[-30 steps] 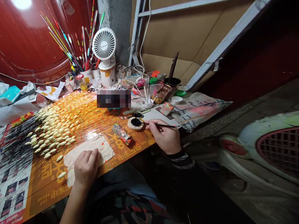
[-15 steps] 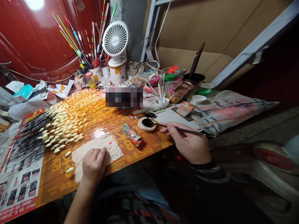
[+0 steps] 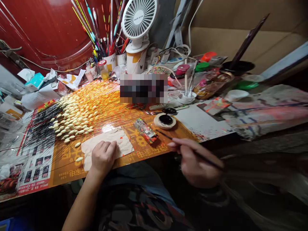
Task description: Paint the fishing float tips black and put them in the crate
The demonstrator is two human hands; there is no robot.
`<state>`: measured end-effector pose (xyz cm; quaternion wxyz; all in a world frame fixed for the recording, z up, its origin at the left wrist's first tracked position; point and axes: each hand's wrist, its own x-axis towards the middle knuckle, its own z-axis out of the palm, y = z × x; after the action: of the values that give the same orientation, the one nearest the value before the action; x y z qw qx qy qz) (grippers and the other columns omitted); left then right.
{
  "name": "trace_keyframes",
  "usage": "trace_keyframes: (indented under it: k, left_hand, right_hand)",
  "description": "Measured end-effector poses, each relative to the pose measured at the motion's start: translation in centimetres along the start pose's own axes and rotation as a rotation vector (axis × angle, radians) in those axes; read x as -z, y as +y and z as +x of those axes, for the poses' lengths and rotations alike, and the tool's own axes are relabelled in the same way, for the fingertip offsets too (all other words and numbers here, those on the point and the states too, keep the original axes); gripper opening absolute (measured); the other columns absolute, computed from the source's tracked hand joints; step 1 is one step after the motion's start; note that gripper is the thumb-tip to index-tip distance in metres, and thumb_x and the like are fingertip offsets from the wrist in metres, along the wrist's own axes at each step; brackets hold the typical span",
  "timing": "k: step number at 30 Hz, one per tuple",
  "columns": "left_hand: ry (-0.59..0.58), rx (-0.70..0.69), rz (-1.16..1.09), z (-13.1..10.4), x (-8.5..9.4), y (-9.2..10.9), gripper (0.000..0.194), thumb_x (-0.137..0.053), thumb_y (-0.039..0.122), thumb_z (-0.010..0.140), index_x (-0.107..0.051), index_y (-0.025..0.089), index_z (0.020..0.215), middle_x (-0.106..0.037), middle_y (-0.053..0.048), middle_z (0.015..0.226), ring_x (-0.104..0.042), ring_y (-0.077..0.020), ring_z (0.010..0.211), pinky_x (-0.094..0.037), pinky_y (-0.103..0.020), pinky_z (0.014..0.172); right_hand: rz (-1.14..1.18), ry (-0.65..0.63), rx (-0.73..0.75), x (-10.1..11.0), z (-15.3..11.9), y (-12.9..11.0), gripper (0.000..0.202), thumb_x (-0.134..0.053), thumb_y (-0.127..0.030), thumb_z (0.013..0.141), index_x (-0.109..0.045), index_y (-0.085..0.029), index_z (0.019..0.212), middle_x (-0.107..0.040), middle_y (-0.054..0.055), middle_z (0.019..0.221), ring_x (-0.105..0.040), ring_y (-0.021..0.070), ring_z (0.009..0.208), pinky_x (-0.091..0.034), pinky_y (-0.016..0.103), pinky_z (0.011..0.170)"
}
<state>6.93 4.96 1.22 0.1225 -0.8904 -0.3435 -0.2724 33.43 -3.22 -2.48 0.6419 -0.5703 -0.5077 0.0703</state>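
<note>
My right hand [image 3: 201,163] is closed round a thin dark paintbrush [image 3: 166,134], pen-fashion. The brush's tip points toward the table, apart from a pale round pot of black paint [image 3: 166,121]. A small paint-spattered box [image 3: 146,131] lies left of the tip. My left hand [image 3: 104,157] rests with curled fingers on a pale wrinkled cloth or paper [image 3: 126,145] at the table's front; what they hold, if anything, is hidden. Two loose cream-bodied fishing floats [image 3: 78,159] lie left of the cloth. Beyond them spreads a large heap of similar floats [image 3: 72,125] with orange-yellow tips.
A white fan [image 3: 139,19] stands at the back beside cups of brushes and finished floats. Paint jars, a white cup of brushes [image 3: 186,98] and a stained plastic sheet [image 3: 269,112] occupy the right side. Tissues [image 3: 35,81] lie back left.
My right hand has drawn the brush out of the black paint and toward me. The view has shifted; my left hand remains on the cloth.
</note>
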Motion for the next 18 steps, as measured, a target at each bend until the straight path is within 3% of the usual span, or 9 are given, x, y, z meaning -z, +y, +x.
trace_keyframes:
  k: [3, 6, 10, 18]
  left_hand:
    - [0.007, -0.01, 0.006, 0.0, 0.1, 0.0, 0.012, -0.055, 0.017, 0.094, -0.06, 0.018, 0.105, -0.066, -0.003, 0.074, -0.059, -0.0156, 0.068, -0.045, -0.03, 0.065]
    - [0.005, -0.013, -0.003, 0.0, 0.0, 0.0, 0.012, -0.055, 0.018, 0.094, -0.061, 0.019, 0.104, -0.066, -0.003, 0.074, -0.06, -0.0157, 0.069, -0.046, -0.03, 0.066]
    - [0.003, -0.006, -0.005, 0.0, 0.0, 0.0, 0.011, -0.056, 0.019, 0.094, -0.061, 0.019, 0.103, -0.066, -0.003, 0.075, -0.06, -0.0156, 0.069, -0.045, -0.029, 0.067]
    - [-0.017, 0.001, 0.019, -0.1, -0.1, 0.2, 0.012, -0.053, 0.022, 0.096, -0.063, 0.018, 0.101, -0.064, -0.003, 0.072, -0.058, -0.0155, 0.069, -0.043, -0.029, 0.066]
  right_hand:
    - [0.104, -0.208, 0.31, -2.6, -2.1, -1.6, 0.033, -0.057, -0.011, 0.089, -0.067, -0.024, 0.118, -0.073, 0.005, 0.094, -0.071, 0.021, 0.083, -0.061, 0.036, 0.074]
    - [0.11, -0.251, 0.499, -4.5, -3.3, -1.9, 0.049, -0.056, -0.007, 0.086, -0.058, -0.024, 0.132, -0.074, 0.007, 0.099, -0.071, 0.021, 0.084, -0.062, 0.035, 0.071]
    - [0.042, -0.201, 0.523, -5.2, -4.2, -1.3, 0.052, -0.056, -0.007, 0.087, -0.055, -0.022, 0.137, -0.073, 0.008, 0.101, -0.07, 0.0223, 0.085, -0.061, 0.037, 0.07]
    - [0.038, -0.255, 0.521, -5.6, -5.1, -1.8, 0.054, -0.057, -0.008, 0.089, -0.052, -0.022, 0.141, -0.073, 0.009, 0.104, -0.067, 0.0229, 0.089, -0.06, 0.038, 0.072]
